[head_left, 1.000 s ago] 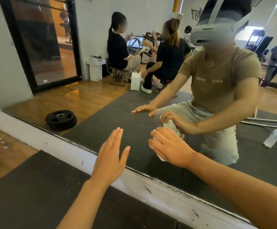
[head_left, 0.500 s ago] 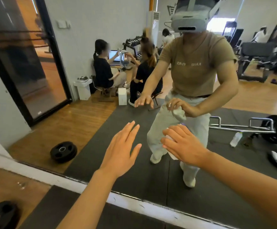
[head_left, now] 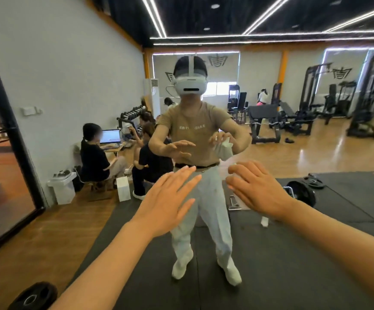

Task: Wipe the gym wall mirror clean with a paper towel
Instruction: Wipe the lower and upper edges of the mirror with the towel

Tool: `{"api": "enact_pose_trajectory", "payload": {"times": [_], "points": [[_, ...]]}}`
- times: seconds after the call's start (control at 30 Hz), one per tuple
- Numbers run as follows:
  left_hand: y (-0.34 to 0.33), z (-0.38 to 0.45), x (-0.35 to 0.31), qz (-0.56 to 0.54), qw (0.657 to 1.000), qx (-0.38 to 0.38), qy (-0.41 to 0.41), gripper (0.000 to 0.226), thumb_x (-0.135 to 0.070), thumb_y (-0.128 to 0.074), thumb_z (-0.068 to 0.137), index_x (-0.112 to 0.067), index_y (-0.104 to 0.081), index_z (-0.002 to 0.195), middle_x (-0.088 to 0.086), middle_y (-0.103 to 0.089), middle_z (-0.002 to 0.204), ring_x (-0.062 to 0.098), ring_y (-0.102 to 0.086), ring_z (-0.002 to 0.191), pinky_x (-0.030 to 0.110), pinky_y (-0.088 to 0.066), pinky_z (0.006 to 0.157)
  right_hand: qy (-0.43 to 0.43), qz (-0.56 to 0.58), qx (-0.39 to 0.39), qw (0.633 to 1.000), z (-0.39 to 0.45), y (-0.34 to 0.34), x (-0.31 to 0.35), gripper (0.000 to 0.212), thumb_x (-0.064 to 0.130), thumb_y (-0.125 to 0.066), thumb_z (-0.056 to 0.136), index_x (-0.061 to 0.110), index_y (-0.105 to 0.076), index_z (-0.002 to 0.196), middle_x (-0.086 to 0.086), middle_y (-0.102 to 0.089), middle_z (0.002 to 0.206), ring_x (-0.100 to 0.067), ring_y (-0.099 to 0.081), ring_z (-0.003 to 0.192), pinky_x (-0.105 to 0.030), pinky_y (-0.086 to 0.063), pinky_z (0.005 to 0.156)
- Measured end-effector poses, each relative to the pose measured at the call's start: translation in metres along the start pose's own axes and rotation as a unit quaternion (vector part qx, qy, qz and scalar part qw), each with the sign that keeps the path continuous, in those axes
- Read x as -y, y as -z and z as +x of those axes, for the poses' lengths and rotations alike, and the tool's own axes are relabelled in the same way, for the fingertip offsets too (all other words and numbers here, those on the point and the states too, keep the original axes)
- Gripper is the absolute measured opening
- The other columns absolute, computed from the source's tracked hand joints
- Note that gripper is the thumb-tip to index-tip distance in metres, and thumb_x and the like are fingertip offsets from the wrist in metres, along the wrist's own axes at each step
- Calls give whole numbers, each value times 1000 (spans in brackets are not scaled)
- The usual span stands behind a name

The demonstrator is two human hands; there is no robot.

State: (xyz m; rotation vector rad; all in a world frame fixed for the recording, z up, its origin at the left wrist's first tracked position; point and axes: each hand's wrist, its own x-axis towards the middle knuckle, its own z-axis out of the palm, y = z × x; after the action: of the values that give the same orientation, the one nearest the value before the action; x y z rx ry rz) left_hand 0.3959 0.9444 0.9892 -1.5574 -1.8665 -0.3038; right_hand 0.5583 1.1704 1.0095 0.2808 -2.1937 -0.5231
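Facing the mirror [head_left: 315, 142], which fills nearly the whole head view, the person holds both arms out toward the glass. The left hand [head_left: 170, 202] is spread wide, fingers straight, holding nothing; whether it touches the glass I cannot tell. The right hand [head_left: 257, 189] has its fingers bent over a paper towel [head_left: 234, 174], of which only a small white edge shows past the fingertips; the reflection shows it as a crumpled white wad hanging below the fingers.

Judging by that droop, the towel is light, soft and easy to tear, so it is best bunched into a pad under flat fingers rather than pinched at a corner. The glass is hard, smooth and slick, and probably wants even, moderate pressure.
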Motion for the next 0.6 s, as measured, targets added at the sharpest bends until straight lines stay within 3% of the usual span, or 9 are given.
{"api": "enact_pose_trajectory", "payload": {"times": [0.17,0.3,0.43,0.6], "points": [[13,80,-39,3,999,-40,-29,58,-43,-34,99,-17,-43,151,4,-39,158,21,-33,146,41,-33,117,-9,-36,-21,999,-18,53,-65,31,35,-26,109,16,-51,106,-13,-61,113,-31,-52,106,-39,-37,93],[19,144,-76,6,997,-78,-28,56,-41,-43,100,-16,-44,150,6,-40,157,22,-35,145,41,-30,117,11,-61,-57,996,-30,89,-125,20,30,-38,105,15,-52,106,-13,-61,111,-29,-50,103,-39,-37,91],[24,205,-101,25,993,-111,-19,56,-37,-55,100,-19,-42,151,3,-37,159,19,-30,146,40,-26,118,19,-84,-93,992,-36,117,-184,29,26,-38,106,9,-61,99,-15,-62,111,-33,-53,99,-41,-38,86],[45,280,-102,42,983,-178,6,58,-35,-59,97,-19,-41,150,1,-36,158,17,-29,142,41,-30,115,23,-106,-152,982,-11,138,-250,31,32,-29,109,14,-54,108,-10,-56,118,-30,-52,105,-39,-38,91]]}}
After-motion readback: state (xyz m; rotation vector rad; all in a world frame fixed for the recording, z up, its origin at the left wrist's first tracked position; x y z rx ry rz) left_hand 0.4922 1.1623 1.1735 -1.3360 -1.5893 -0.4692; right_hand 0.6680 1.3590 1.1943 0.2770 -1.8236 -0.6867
